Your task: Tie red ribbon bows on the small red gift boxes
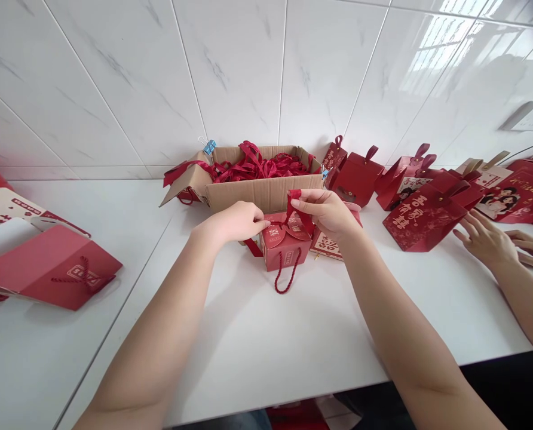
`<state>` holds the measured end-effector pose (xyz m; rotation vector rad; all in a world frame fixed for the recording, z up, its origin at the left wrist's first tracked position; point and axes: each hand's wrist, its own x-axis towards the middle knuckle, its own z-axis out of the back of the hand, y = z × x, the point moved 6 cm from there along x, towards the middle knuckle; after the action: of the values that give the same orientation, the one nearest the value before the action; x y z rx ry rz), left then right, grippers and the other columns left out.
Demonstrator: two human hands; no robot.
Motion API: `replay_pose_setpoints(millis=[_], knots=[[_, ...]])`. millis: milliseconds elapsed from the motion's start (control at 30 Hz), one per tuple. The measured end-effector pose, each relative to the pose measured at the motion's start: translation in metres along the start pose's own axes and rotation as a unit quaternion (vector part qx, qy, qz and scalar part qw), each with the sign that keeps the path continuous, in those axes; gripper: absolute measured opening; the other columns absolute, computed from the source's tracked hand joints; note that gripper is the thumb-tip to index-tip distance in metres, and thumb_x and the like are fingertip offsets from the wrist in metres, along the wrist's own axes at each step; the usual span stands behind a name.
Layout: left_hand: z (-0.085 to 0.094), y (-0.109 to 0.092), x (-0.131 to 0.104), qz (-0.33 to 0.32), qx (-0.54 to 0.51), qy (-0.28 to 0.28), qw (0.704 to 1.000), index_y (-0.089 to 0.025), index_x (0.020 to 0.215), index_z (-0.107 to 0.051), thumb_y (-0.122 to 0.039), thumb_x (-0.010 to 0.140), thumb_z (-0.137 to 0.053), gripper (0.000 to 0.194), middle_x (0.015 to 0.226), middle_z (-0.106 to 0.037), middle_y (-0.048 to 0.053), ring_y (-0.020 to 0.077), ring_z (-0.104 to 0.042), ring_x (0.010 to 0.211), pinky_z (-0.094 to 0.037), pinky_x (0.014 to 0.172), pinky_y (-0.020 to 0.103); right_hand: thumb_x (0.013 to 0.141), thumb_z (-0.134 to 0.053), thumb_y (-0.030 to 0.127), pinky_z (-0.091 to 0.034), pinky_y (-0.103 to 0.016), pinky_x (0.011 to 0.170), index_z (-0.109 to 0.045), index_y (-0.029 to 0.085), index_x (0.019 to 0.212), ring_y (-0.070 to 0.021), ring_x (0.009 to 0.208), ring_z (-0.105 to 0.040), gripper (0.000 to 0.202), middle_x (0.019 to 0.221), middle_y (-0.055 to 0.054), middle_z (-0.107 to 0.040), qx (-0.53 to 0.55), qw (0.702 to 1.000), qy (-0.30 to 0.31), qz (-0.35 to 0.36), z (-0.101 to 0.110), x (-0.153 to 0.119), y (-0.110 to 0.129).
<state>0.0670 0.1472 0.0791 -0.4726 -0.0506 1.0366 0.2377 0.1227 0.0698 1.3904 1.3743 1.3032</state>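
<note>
A small red gift box (281, 259) stands on the white table in front of me, a twisted red cord handle (288, 290) hanging down its near side. Red ribbon (294, 196) crosses its top. My right hand (327, 210) pinches one length of that ribbon and holds it raised above the box's right side. At the upper left edge of the box, my left hand (236, 222) is closed, thumb and finger pressed together on the ribbon there. A second decorated box (328, 243) sits behind and to the right, partly hidden by my right hand.
Behind the gift box, a cardboard box (257, 196) full of red ribbons (266, 166) stands against the tiled wall. Red paper bags (428, 215) line the right side, where another person's hands (490, 242) rest. An open red-and-white carton (46, 263) lies at left.
</note>
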Motion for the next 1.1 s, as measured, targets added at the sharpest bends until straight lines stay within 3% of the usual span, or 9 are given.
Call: replay_pose_setpoints(millis=[133,233,300,333,433,500,733,933,1100], knots=[[0.001,-0.001,-0.003,0.023,0.040,0.002,0.999,-0.021,0.059,-0.049,-0.054,0.080,-0.049,0.039,0.061,-0.055,0.004,0.0186,-0.049,0.050,-0.032,0.053,0.033,0.063,-0.083,0.033,-0.049,-0.026,0.055,-0.074,0.019,0.079,-0.0093,0.055,-0.057,0.023,0.063,0.003,-0.062,-0.011,1.000,-0.001,0.011,0.001,0.000,0.001],[0.017,-0.012,-0.008,0.005,0.100,-0.122,0.987,-0.019,0.073,-0.058,-0.055,0.084,-0.045,0.039,0.083,-0.065,0.011,0.0318,-0.060,0.084,-0.041,0.075,0.043,0.065,-0.082,0.035,-0.050,-0.026,0.059,-0.075,0.020,0.081,-0.0109,0.061,-0.061,0.024,0.073,0.000,-0.068,-0.029,0.999,0.004,0.020,-0.003,-0.002,0.002],[0.027,-0.025,-0.015,-0.043,0.058,-0.220,0.973,-0.019,0.086,-0.062,-0.052,0.089,-0.040,0.040,0.099,-0.066,0.011,0.0326,-0.057,0.101,-0.040,0.088,0.047,0.067,-0.080,0.037,-0.049,-0.026,0.058,-0.075,0.020,0.084,-0.0109,0.062,-0.060,0.024,0.075,-0.001,-0.069,-0.061,0.998,0.016,0.028,-0.007,-0.004,0.005],[0.030,-0.032,-0.017,-0.072,0.003,-0.241,0.968,-0.019,0.092,-0.062,-0.050,0.091,-0.038,0.039,0.104,-0.067,0.010,0.0297,-0.058,0.102,-0.041,0.090,0.045,0.069,-0.078,0.038,-0.049,-0.026,0.058,-0.075,0.020,0.085,-0.0108,0.062,-0.060,0.025,0.076,-0.001,-0.070,-0.081,0.996,0.023,0.033,-0.010,-0.005,0.007],[0.027,-0.046,-0.019,-0.141,-0.160,-0.223,0.951,-0.020,0.099,-0.065,-0.048,0.090,-0.046,0.035,0.102,-0.070,0.005,0.0203,-0.062,0.091,-0.048,0.081,0.032,0.072,-0.076,0.039,-0.049,-0.026,0.061,-0.075,0.019,0.087,-0.0121,0.067,-0.061,0.025,0.080,-0.003,-0.071,-0.134,0.989,0.032,0.058,-0.015,-0.008,0.012],[0.026,-0.049,-0.019,-0.154,-0.197,-0.224,0.942,-0.019,0.094,-0.067,-0.042,0.086,-0.056,0.027,0.096,-0.071,0.005,0.0185,-0.064,0.086,-0.050,0.075,0.028,0.073,-0.075,0.040,-0.050,-0.026,0.062,-0.074,0.019,0.086,-0.0130,0.070,-0.062,0.025,0.082,-0.003,-0.072,-0.153,0.985,0.029,0.072,-0.015,-0.009,0.015],[0.029,-0.043,-0.017,-0.140,-0.232,-0.281,0.921,-0.015,0.082,-0.068,-0.028,0.078,-0.066,0.013,0.084,-0.072,0.005,0.0156,-0.065,0.076,-0.053,0.071,0.027,0.067,-0.080,0.036,-0.049,-0.025,0.059,-0.064,0.020,0.088,-0.0137,0.072,-0.063,0.031,0.081,-0.002,-0.070,-0.126,0.990,0.005,0.066,-0.012,-0.007,0.012],[0.030,-0.047,-0.019,-0.150,-0.226,-0.309,0.912,-0.015,0.081,-0.069,-0.027,0.079,-0.065,0.013,0.083,-0.072,0.004,0.0147,-0.064,0.076,-0.051,0.072,0.027,0.073,-0.074,0.046,-0.046,-0.027,0.060,-0.073,0.018,0.087,-0.0130,0.069,-0.059,0.031,0.080,-0.003,-0.070,-0.194,0.980,0.024,0.046,-0.010,-0.004,0.004],[0.029,-0.038,-0.016,-0.135,-0.219,-0.258,0.931,-0.017,0.087,-0.067,-0.038,0.082,-0.061,0.023,0.088,-0.071,0.005,0.0164,-0.063,0.080,-0.050,0.071,0.028,0.069,-0.078,0.043,-0.047,-0.025,0.058,-0.067,0.019,0.077,-0.0117,0.066,-0.060,0.028,0.074,0.000,-0.068,-0.138,0.989,0.039,0.037,-0.007,0.001,-0.005]])
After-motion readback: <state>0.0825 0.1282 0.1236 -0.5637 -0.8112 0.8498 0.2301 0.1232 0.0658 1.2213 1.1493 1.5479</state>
